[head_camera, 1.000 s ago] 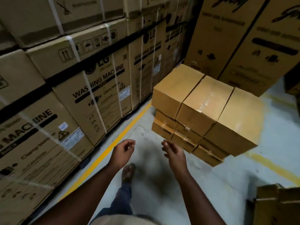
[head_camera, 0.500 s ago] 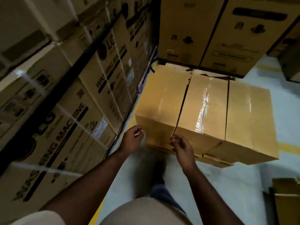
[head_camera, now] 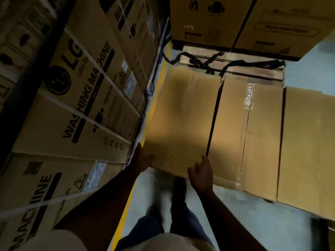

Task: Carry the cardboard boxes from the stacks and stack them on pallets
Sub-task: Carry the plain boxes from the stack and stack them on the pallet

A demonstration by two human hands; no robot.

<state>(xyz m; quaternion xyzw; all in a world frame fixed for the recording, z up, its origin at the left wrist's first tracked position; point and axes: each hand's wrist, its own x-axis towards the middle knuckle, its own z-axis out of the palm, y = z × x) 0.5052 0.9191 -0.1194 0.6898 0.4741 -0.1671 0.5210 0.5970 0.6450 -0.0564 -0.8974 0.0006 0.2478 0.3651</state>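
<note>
Gripping the leftmost cardboard box (head_camera: 181, 115) (taped shut) are both hands. Left hand (head_camera: 143, 160) is clasping its left corner; right hand (head_camera: 201, 175) is curling fingers over its near right edge.

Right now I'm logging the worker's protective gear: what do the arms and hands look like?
Both forearms are bare, with no visible sleeves. The left hand and right hand wear no gloves; dim light hides any rings or watch.
</note>
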